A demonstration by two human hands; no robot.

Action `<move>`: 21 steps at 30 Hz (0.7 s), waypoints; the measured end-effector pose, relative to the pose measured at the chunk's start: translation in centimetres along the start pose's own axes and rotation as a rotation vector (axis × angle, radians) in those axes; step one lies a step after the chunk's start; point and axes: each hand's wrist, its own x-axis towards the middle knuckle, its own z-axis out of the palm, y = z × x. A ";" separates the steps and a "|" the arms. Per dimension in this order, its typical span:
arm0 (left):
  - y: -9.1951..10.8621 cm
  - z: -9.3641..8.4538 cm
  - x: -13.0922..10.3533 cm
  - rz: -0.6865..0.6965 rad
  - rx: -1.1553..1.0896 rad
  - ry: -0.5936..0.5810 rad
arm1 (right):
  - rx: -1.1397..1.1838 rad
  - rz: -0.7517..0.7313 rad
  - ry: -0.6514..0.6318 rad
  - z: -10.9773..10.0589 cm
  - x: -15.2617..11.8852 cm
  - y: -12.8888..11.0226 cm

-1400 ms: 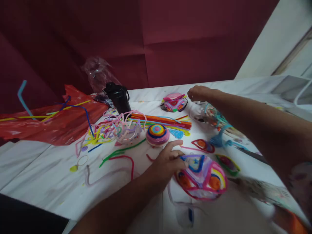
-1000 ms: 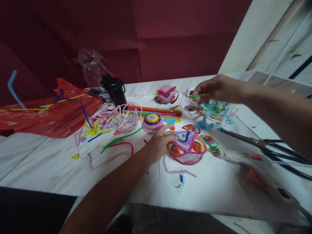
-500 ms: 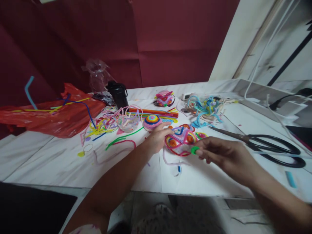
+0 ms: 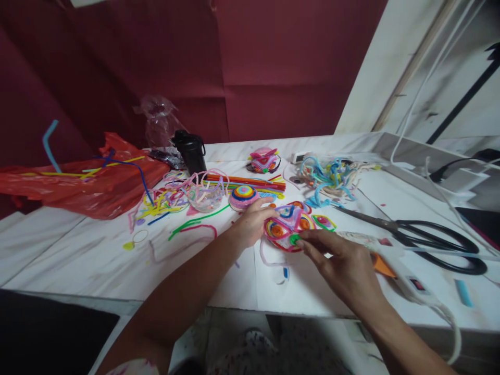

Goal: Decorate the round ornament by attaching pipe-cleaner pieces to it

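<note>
A colourful pipe-cleaner craft piece (image 4: 290, 219), shaped like a face with orange round eyes, lies on the white table. My left hand (image 4: 255, 221) grips its left edge, fingers closed over the rim. Between the thumb and fingertips of my right hand (image 4: 334, 252) is a small green coil (image 4: 295, 239), touching the lower middle of the craft piece. A leaf-shaped coil (image 4: 324, 222) with a green and yellow border sits just to the right. Under and beside my right hand lies a white glue gun (image 4: 410, 281) with an orange trigger, partly hidden by the hand.
Black-handled scissors (image 4: 406, 229) lie at the right. A round striped coil dome (image 4: 244, 197), a finished-looking face piece (image 4: 264, 160) and bundled pipe cleaners (image 4: 250, 182) are farther back. Tangled blue pieces (image 4: 328, 177), a black bottle (image 4: 189, 151) and a red plastic bag (image 4: 117, 182) stand around.
My right hand has moved left and brought the green coil onto the craft piece. The glue gun now shows beside that hand. My left hand stays on the craft piece.
</note>
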 end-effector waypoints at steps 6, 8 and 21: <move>-0.1 0.0 0.0 0.021 -0.005 -0.006 | -0.012 0.064 -0.002 0.3 -0.3 0.0; -0.2 -0.1 0.1 0.029 -0.007 -0.018 | -0.020 0.070 0.016 0.4 -0.4 0.2; -0.4 -0.2 0.3 0.029 0.016 -0.011 | -0.213 -0.034 0.180 0.7 0.0 1.6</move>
